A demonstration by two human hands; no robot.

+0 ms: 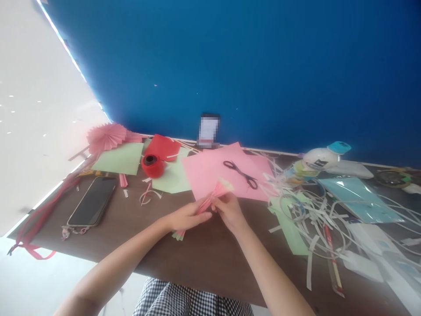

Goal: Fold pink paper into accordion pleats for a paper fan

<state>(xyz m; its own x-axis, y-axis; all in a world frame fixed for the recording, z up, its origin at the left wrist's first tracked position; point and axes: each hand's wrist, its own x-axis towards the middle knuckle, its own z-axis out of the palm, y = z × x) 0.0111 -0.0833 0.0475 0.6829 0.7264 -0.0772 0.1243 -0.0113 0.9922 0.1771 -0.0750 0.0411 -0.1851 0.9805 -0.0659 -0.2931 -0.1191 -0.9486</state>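
Observation:
A narrow strip of pleated pink paper [217, 190] with pale green ends is held slantwise between both hands, above the front of the table. My left hand [189, 216] is closed around its middle, and the lower green end pokes out below that hand. My right hand [228, 210] pinches the strip nearer its upper end, thumb and fingers together. Just beyond the hands, black-handled scissors [241, 173] lie on pink paper sheets [207, 169]. Part of the strip is hidden behind the fingers.
At the left are a phone [92, 202], a pink paper fan [107, 137], green sheets [120, 159] and a red ribbon roll [153, 166]. A tangle of white paper strips [315, 219], a glue bottle [320, 158] and a blue packet [360, 198] lie at the right. A blue partition [237, 66] stands behind.

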